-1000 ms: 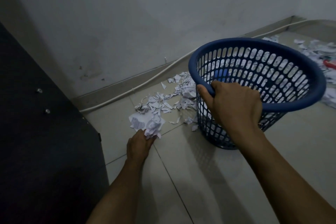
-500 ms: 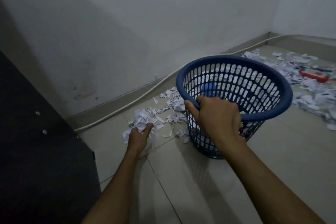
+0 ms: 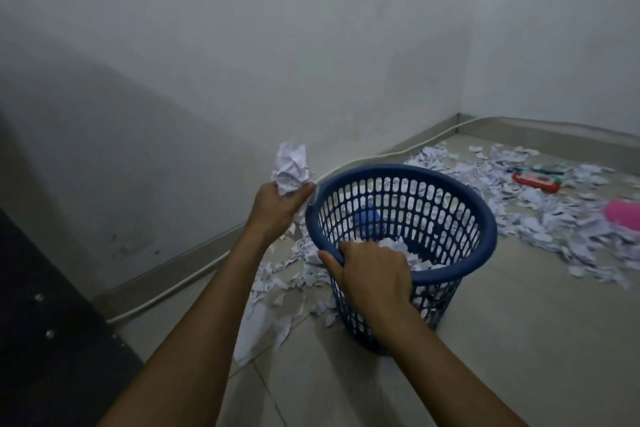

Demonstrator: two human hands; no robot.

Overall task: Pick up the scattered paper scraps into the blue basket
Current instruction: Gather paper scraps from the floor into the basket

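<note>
At the bottom of the frame, 2 bare arms reach up from the near edge. In the middle, the right hand (image 3: 372,276) curls its fingers over the near rim of the blue basket (image 3: 485,218), which stands on the floor with scraps inside. Just left of the basket, the left hand (image 3: 277,208) squeezes a bunch of paper (image 3: 291,168) held up high. Loose paper scraps (image 3: 294,276) lie under it. More scraps (image 3: 554,218) cover the floor at the far right.

Left hand (image 3: 277,206) grips crumpled paper scraps (image 3: 290,168) beside the blue basket (image 3: 485,232), apparently touching; right hand (image 3: 372,276) grips its rim.
</note>
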